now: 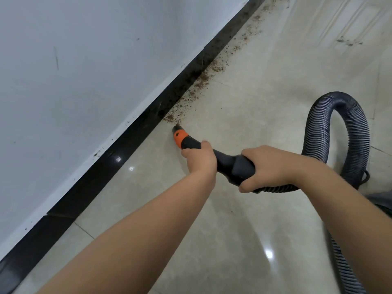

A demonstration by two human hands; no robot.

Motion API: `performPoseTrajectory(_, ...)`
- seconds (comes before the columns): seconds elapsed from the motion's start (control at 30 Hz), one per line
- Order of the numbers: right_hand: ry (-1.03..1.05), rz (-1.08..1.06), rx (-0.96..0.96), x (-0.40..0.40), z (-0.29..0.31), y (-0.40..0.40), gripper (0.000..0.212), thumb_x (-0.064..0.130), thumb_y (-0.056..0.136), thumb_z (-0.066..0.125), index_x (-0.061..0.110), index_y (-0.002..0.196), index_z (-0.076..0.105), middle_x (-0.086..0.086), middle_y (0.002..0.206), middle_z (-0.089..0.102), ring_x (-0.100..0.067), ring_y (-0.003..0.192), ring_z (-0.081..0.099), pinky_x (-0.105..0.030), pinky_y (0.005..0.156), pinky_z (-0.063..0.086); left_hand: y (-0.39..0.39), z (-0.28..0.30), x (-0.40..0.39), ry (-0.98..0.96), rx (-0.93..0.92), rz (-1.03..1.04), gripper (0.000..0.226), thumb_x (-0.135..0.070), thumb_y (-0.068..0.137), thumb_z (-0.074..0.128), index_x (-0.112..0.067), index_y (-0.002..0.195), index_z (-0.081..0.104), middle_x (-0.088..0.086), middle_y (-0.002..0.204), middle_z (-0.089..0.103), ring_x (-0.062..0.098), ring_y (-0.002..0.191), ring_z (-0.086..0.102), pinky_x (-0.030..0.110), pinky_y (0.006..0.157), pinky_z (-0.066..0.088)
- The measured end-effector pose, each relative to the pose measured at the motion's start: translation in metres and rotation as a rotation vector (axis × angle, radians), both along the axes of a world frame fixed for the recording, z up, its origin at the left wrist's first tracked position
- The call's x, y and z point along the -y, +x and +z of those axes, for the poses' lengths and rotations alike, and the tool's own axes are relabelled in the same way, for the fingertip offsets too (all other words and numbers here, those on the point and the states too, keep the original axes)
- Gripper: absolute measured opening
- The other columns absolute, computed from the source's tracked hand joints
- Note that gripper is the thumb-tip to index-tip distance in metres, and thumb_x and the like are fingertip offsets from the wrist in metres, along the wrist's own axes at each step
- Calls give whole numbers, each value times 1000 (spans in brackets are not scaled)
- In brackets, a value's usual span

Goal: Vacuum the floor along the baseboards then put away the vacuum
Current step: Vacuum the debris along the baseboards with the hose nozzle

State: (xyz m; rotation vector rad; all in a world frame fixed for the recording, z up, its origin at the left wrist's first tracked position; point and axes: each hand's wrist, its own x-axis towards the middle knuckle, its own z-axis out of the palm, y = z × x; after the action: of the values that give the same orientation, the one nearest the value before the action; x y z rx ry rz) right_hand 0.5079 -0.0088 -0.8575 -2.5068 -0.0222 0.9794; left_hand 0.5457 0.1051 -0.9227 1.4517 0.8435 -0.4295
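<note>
A black vacuum nozzle with an orange collar [180, 136] points at the floor right beside the black baseboard [118, 149]. Its tip sits at the near end of a trail of brown dirt [203, 79] that runs along the baseboard toward the far corner. My left hand [200, 159] grips the nozzle just behind the orange collar. My right hand [267, 166] grips the thick black handle where the ribbed hose [343, 132] joins it. The hose loops up and round to the right, then passes under my right forearm.
A white wall [84, 60] rises above the baseboard on the left. Glossy beige floor tiles [244, 230] stretch to the right. A smaller patch of debris [347, 42] lies on the floor at the far right. A dark object [381, 200] shows at the right edge.
</note>
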Motion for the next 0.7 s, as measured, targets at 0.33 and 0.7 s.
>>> performPoseTrajectory(0.33, 10, -9, 37, -13, -10, 18, 27, 28, 70, 72, 21, 81, 49, 6, 66, 65, -6, 55, 59, -19, 50, 45, 22, -2, -10, -3, 30, -35, 51, -27, 96, 41, -8, 139, 20, 17, 129, 47, 36, 113, 51, 47, 97, 45)
performPoseTrajectory(0.7, 23, 65, 4, -24, -11, 13, 28, 28, 71, 72, 21, 85, 49, 5, 69, 66, -8, 61, 61, -27, 61, 52, 9, -13, -28, 17, 34, 39, 52, -28, 96, 42, -9, 140, 21, 16, 131, 47, 35, 113, 52, 46, 98, 45)
